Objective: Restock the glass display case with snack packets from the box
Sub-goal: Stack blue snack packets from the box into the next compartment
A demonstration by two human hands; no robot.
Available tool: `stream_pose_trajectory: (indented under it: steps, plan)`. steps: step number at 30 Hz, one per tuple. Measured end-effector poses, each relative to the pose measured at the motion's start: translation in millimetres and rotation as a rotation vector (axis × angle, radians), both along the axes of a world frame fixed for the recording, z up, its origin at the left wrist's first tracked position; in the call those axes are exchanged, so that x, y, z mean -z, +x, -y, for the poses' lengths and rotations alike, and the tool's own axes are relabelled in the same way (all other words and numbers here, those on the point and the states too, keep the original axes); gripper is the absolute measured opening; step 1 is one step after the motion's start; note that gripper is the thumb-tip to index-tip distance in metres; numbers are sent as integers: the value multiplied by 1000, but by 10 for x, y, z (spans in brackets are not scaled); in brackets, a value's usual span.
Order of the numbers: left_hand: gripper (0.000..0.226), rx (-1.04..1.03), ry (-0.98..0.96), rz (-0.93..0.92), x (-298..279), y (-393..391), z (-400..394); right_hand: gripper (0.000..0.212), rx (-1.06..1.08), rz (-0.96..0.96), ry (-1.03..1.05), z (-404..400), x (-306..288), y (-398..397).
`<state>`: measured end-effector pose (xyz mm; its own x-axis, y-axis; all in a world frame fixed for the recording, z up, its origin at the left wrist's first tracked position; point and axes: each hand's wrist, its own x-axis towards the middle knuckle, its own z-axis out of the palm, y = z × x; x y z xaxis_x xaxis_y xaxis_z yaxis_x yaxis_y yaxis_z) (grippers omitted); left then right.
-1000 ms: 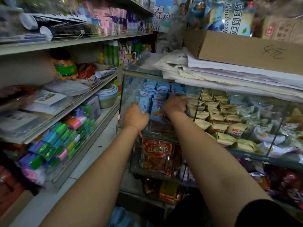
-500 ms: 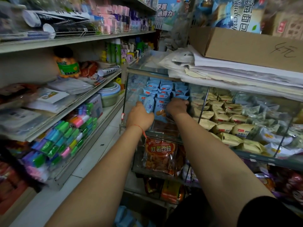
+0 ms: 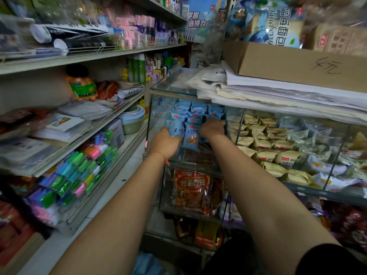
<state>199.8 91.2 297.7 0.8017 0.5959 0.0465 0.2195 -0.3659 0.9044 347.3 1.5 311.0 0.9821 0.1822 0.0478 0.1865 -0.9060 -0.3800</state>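
Both arms reach into the left compartment of the glass display case. Rows of light blue snack packets fill the back of that compartment. My left hand is closed around one blue packet held upright at the front left. My right hand rests knuckles-up on the blue packets at the compartment's right side; its fingers are hidden among them. Another blue packet stands between the two hands. The supply box is not clearly in view.
Yellow packets and white-green packets fill the compartments to the right. An orange bag sits on the shelf below. A cardboard box on stacked papers covers the case top. Shelves of goods line the left.
Both hands have drawn slightly back toward the front of the compartment. The left hand now grips a blue packet upright; the right hand has settled lower on the packets.
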Motion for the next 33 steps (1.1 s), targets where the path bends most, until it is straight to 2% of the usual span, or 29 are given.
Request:
stream_pose_trajectory:
  steps: [2, 5, 8, 10, 15, 17, 19, 21, 24, 26, 29, 31, 33]
  plan:
    - [53, 4, -75, 43, -33, -19, -11, 53, -21, 69, 52, 26, -103, -111]
    - [42, 11, -224, 141, -50, -48, -18, 47, -110, 125, 355, 65, -287, -384]
    - [38, 54, -305, 207, -66, -54, -36, 26, -232, -69, 614, 81, -309, -669]
    - [37, 84, -329, 218, -59, -62, -30, 31, -289, -257, 731, 106, -279, -853]
    - [30, 151, -217, 186, -59, -85, 39, 52, -230, -221, 765, 64, -137, -924]
    - [36, 177, -191, 170, -51, -87, 41, 58, -213, -234, 786, 72, -108, -914]
    - [42, 178, -152, 164, -50, -85, 62, 57, -218, -163, 799, 105, -97, -915]
    - [46, 151, -66, 115, -48, -80, 96, 53, -225, 10, 730, 143, -118, -889]
    - [57, 108, 183, -75, -20, -73, 111, 60, -209, 184, 428, 183, -219, -787]
    - [52, 125, 296, -177, 22, -57, 98, 66, -178, 174, 197, 196, -293, -707]
    - [32, 166, 364, -227, 25, -54, 111, 66, -86, 140, -102, 182, -365, -551]
    - [20, 172, 372, -222, 32, -34, 94, 65, -58, 145, -223, 160, -395, -432]
    - [21, 162, 377, -207, 31, -22, 82, 58, -67, 172, -289, 145, -389, -337]
